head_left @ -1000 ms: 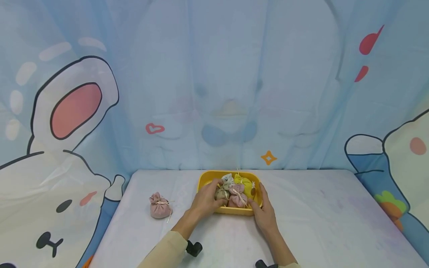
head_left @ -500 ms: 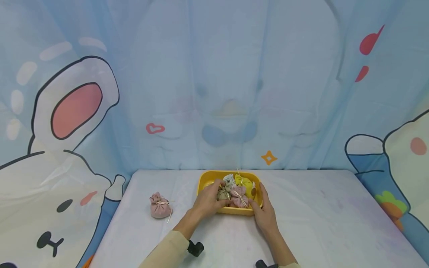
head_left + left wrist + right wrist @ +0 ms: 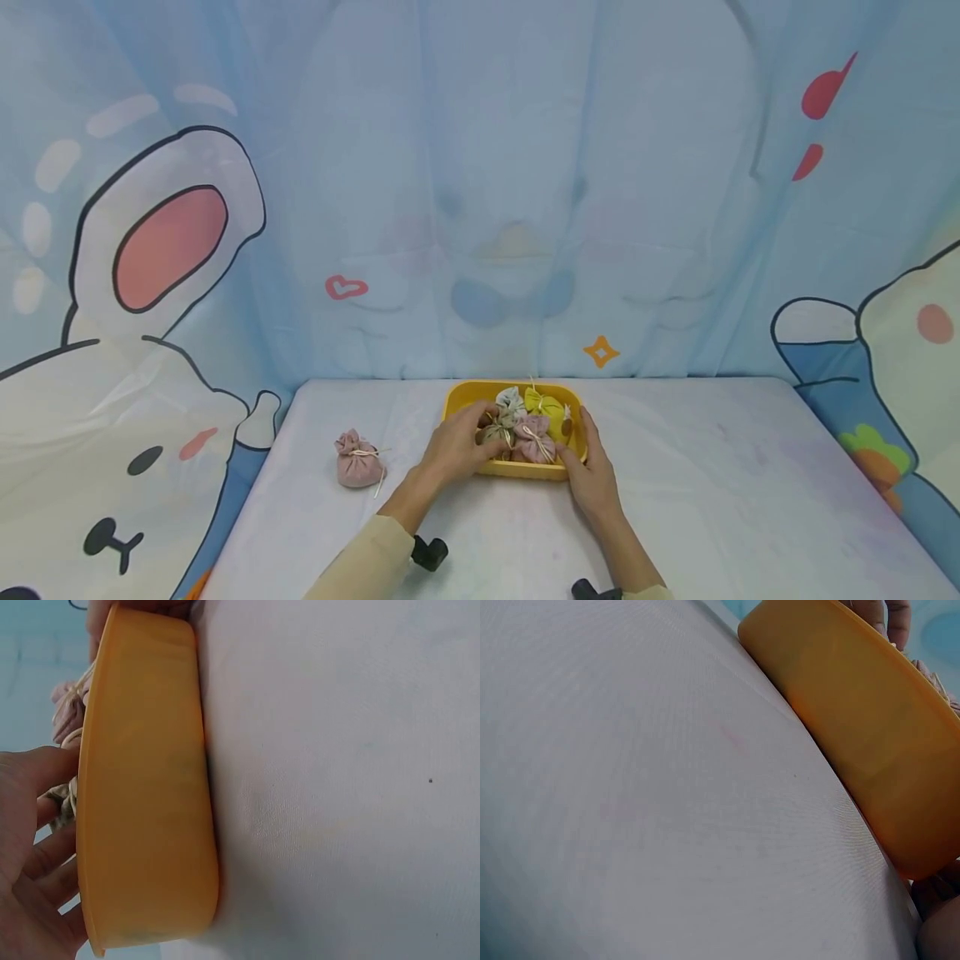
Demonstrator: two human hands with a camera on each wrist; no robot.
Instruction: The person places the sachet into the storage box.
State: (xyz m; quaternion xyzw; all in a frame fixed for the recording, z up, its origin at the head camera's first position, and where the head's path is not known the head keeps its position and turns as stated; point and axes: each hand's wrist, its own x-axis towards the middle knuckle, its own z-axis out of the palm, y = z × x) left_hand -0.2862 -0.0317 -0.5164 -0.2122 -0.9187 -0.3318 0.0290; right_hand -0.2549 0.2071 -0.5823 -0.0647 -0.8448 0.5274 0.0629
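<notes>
In the head view a yellow plastic tray (image 3: 517, 472) stands at the table's far side with several small drawstring pouches in it. My left hand (image 3: 459, 444) reaches over its front left rim and holds an olive-green pouch (image 3: 501, 430) between thumb and fingers. Beside that lie a pink pouch (image 3: 533, 442), a yellow pouch (image 3: 553, 413) and a pale patterned pouch (image 3: 511, 400). My right hand (image 3: 592, 479) grips the tray's right end, thumb at the front rim, fingers along the outer side. In the left wrist view the tray's wall (image 3: 150, 772) hides most of the pouches.
Another pink pouch (image 3: 358, 461) with a cream string sits on the white-covered table (image 3: 720, 492), left of the tray. A blue cartoon curtain (image 3: 517, 167) hangs directly behind the table's far edge.
My left hand and the olive-green pouch shift slightly right, then back left within the tray. The right hand keeps its hold on the tray's end.
</notes>
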